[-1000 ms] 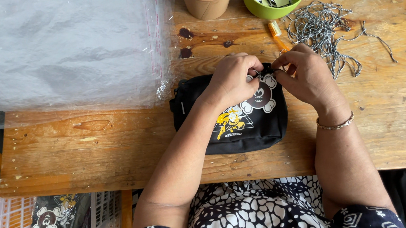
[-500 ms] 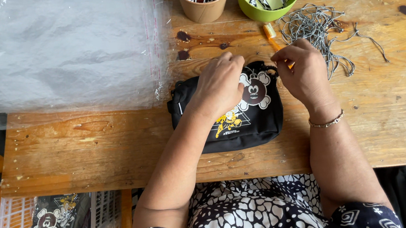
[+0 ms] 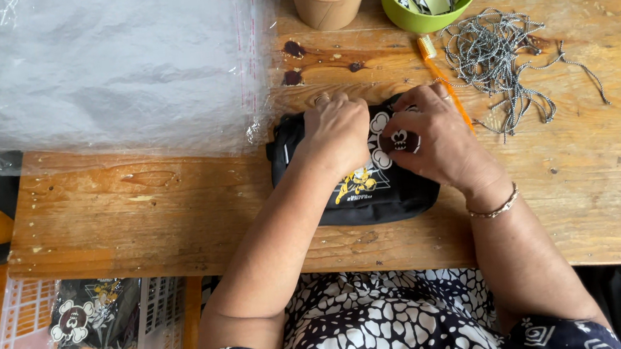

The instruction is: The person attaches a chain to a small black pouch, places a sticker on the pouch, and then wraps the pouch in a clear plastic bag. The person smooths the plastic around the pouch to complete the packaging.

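Note:
A small black pouch bag (image 3: 373, 191) with a yellow and white print lies on the wooden table (image 3: 139, 206) in front of me. My left hand (image 3: 337, 130) presses down on its upper left part, fingers curled over the top edge. My right hand (image 3: 436, 139) rests on the upper right part and pinches a round dark tag with a white flower-shaped border (image 3: 396, 140) against the bag. A bracelet sits on my right wrist.
A stack of clear plastic sleeves (image 3: 111, 72) covers the table's left back. A brown paper cup (image 3: 331, 5) and a green bowl (image 3: 428, 11) of printed tags stand at the back. An orange toothbrush (image 3: 442, 78) and a heap of grey cords (image 3: 503, 50) lie right. A crate (image 3: 76, 341) holds a packed bag.
Both hands have shifted a little on the bag's top. The round tag is now held under my right fingers, nearer the bag's middle.

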